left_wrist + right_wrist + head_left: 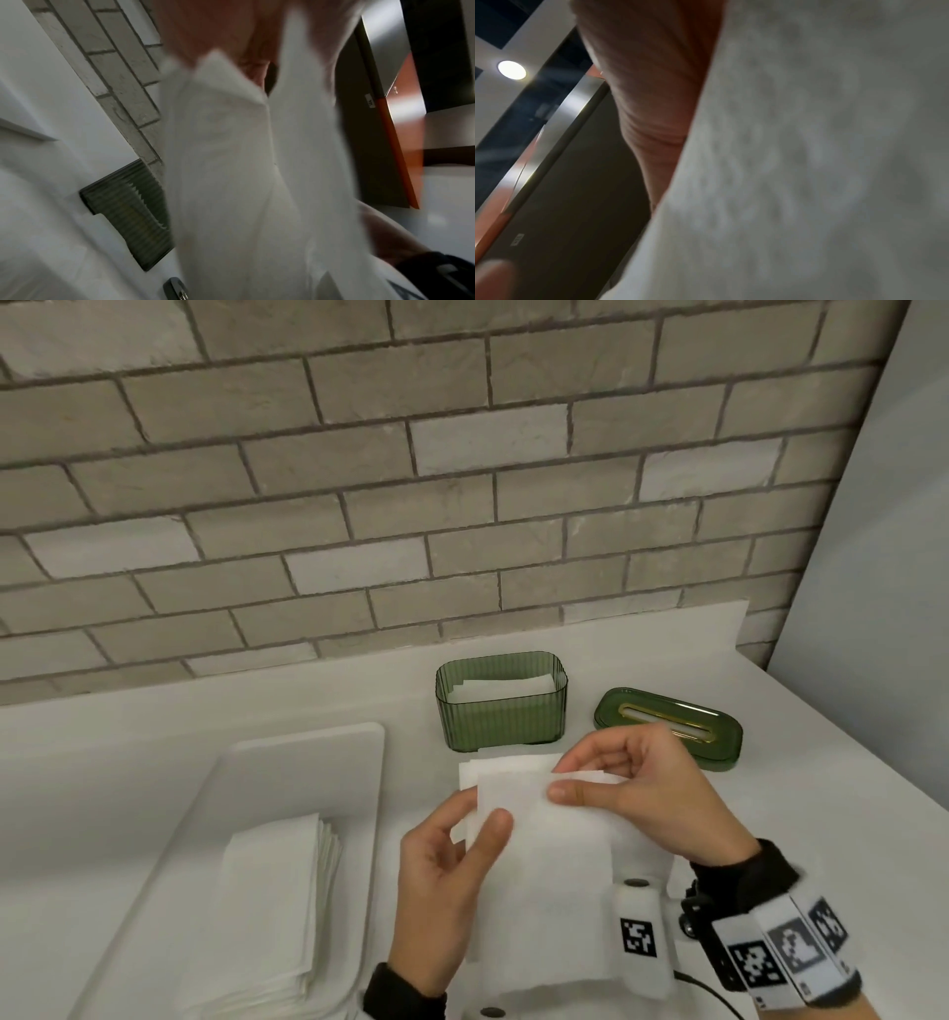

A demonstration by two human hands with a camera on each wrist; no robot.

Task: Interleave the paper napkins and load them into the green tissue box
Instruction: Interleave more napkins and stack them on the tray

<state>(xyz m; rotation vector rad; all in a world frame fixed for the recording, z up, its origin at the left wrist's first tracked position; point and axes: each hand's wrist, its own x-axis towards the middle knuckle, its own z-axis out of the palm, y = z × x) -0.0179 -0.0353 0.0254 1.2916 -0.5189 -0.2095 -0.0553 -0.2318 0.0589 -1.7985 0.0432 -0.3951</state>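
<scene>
White paper napkins (544,865) are held up above the counter, in front of the green tissue box (500,721). My left hand (452,860) pinches their left edge between thumb and fingers. My right hand (616,788) pinches the top right corner of a napkin sheet. The box stands open with napkins (503,688) lying inside. Its green lid (667,729) with a gold slot lies to the right of it. In the left wrist view the napkins (244,162) fill the middle and the ribbed box (128,213) shows blurred at the left. The right wrist view is mostly napkin (808,162).
A white tray (318,762) at the left holds a stack of folded napkins (272,906). A brick wall (359,480) rises behind the white counter (796,762). A plain wall closes the right side.
</scene>
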